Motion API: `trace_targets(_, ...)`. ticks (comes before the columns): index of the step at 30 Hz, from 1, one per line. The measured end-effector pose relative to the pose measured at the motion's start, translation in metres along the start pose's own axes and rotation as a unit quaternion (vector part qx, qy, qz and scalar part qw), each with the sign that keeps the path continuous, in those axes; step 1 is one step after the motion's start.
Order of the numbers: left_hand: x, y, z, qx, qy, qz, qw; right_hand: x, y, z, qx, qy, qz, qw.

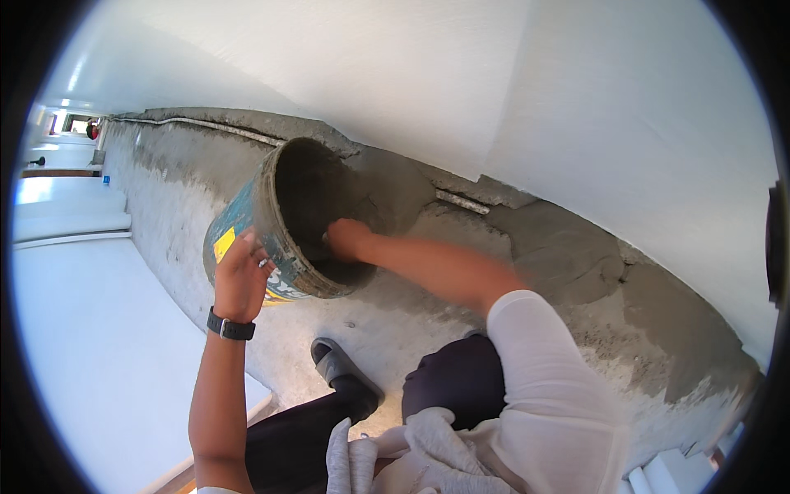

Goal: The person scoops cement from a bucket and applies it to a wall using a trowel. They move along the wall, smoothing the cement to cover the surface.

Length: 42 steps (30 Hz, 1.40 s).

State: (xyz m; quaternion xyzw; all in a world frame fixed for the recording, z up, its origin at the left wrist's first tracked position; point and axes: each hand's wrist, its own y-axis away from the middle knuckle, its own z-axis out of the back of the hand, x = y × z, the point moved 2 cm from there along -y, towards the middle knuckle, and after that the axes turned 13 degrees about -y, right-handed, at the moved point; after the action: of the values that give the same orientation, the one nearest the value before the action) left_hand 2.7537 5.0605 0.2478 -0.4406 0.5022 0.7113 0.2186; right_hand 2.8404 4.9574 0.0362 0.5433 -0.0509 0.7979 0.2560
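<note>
A dark green-blue bucket [247,216] with a yellow patch is tipped on its side, its mouth facing right. My left hand [241,278], wearing a ring and a black wristwatch, grips the bucket's outer side with curled fingers. At the mouth, my right hand [350,239] is closed. Whatever it holds, if anything, is hidden by the hand and the dark inside of the bucket. Wet grey mortar [395,185] lies just beyond the mouth, at the foot of the wall, its link with the bucket's contents unclear.
A white wall [395,58] runs along the far side. A pale pipe [206,125] lies along its base and shows again as a short piece [462,201]. More smoothed mortar [568,247] spreads right. My sandalled foot [336,362] rests on the floor. White panels [99,329] stand left.
</note>
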Motion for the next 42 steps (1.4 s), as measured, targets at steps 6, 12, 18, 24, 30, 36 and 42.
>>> trace_targets(6,-0.001,-0.001,-0.005,0.001,-0.016,-0.007,1.0,-0.015,0.008,-0.013,-0.124,-0.076,-0.035,0.989)
trace_targets(12,0.005,0.001,0.0,0.002,0.002,-0.009,1.0,-0.047,0.092,0.008,-0.24,-0.16,-0.159,0.944)
trace_targets(18,0.003,-0.004,-0.005,-0.003,-0.006,-0.007,1.0,-0.066,0.179,0.043,-0.237,-0.227,-0.16,0.931)
trace_targets(24,-0.003,-0.011,-0.012,-0.018,0.008,0.028,0.999,-0.1,0.246,0.057,-0.143,-0.155,-0.15,0.966)
trace_targets(30,-0.016,-0.021,-0.013,-0.025,0.015,0.095,0.995,-0.109,0.236,0.033,-0.107,-0.09,-0.087,0.986)
trace_targets(36,-0.035,0.001,0.056,-0.094,0.06,0.106,0.988,-0.105,0.173,0.01,-0.171,-0.128,-0.13,0.968)
trace_targets(42,-0.036,0.034,0.149,-0.129,0.104,0.123,0.978,-0.124,0.228,0.029,-0.337,-0.124,-0.164,0.919)
